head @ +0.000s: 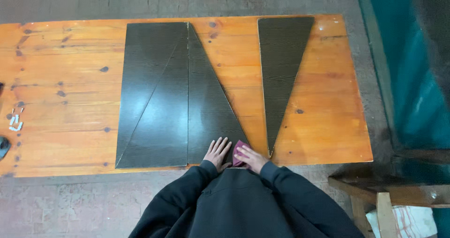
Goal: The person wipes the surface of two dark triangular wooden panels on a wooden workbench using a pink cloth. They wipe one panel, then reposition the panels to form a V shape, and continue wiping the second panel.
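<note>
My left hand [217, 152] lies flat with fingers apart on the near end of a dark triangular wood-grain panel [208, 106]. My right hand [251, 158] presses a small maroon cloth [240, 150] onto that panel's near right corner. To the left, touching it, lies a second dark panel [154, 92] made of two triangles joined. A separate dark triangle [280, 69] rests to the right, its point toward me. All sit on an orange pine table [61, 92].
Small white screws or plugs [15, 122] lie at the table's left edge beside a dark object [3, 146]. A teal wall [412, 78] runs along the right. A wooden bench or frame [389, 186] stands at lower right on the concrete floor.
</note>
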